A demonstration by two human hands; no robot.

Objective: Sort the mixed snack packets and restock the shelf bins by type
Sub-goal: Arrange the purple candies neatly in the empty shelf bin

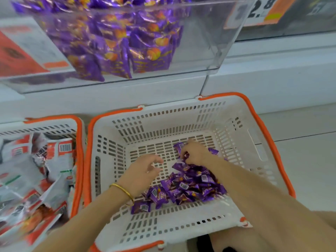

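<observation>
A white basket with an orange rim [214, 117] sits on the floor below the shelf. Several small purple snack packets [190, 188] lie heaped in its near right part. My right hand [194, 152] reaches into the basket and grips purple packets at the far end of the heap. My left hand [143, 171], with a gold bangle on the wrist, hovers over the bare basket floor with loosely curled fingers and holds nothing. Above, a clear shelf bin [196, 42] holds many of the same purple packets [118, 39].
A second orange-rimmed basket [78, 142] at the left is full of white and red packets [36, 170]. An orange price tag [263, 10] hangs at the upper right. The white shelf base [272, 79] runs behind the baskets. Pale floor lies to the right.
</observation>
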